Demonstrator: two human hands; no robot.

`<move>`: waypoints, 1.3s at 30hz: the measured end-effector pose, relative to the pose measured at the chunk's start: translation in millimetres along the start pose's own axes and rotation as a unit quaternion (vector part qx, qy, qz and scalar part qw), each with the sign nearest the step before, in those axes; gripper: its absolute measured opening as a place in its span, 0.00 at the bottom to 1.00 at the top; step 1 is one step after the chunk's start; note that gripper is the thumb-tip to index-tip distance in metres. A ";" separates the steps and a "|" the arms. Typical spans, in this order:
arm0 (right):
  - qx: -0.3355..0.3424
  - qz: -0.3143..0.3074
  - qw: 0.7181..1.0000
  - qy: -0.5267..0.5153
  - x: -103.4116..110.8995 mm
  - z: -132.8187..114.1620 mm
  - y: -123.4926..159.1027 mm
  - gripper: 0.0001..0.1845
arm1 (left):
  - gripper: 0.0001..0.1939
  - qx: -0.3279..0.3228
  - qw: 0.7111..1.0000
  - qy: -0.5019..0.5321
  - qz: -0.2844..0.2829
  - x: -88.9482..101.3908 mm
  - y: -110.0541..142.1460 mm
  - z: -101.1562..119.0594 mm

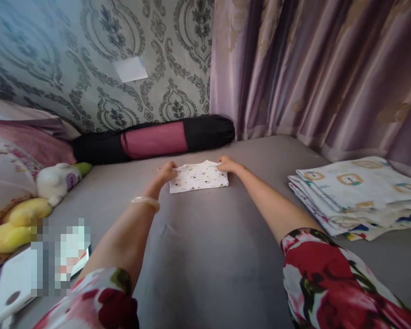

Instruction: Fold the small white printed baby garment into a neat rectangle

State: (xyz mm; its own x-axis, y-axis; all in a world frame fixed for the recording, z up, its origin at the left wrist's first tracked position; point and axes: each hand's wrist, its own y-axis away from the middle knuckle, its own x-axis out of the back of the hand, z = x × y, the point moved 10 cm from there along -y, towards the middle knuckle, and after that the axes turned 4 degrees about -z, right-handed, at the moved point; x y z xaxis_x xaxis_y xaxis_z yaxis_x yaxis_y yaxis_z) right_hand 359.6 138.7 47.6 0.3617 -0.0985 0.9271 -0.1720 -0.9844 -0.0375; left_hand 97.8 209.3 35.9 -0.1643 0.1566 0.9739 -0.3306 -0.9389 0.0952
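A small white cloth (199, 179) with a tiny scattered print lies folded on the grey bed sheet (205, 256). It looks like a baby garment, though its exact kind is hard to make out. My left hand (167, 172) pinches its upper left corner between thumb and fingers. At the upper right corner, my right hand (228, 164) grips the fabric the same way. The top edge is raised a little between the two hands, while the lower edge rests on the sheet.
Folded printed cloths (359, 192) are stacked at the right. A long black and pink bag (154, 139) lies along the wall. On the left are plush toys (56, 183), a white device (15, 283) and a blurred-out screen (73, 249). Purple curtains (294, 68) hang behind.
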 end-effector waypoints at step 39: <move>0.338 0.006 0.935 0.103 -17.3 -30.1 212.7 0.21 | 0.21 -0.280 0.952 -0.058 0.108 -25.7 208.1 18.5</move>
State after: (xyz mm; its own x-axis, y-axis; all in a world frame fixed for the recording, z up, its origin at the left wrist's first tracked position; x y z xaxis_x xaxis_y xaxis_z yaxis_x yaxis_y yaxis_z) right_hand 289.2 -64.6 34.8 0.1673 -0.1482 0.9747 0.4694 -0.8574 -0.2109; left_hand 50.4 4.2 34.5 -0.1909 -0.0866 0.9778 -0.7502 -0.6296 -0.2023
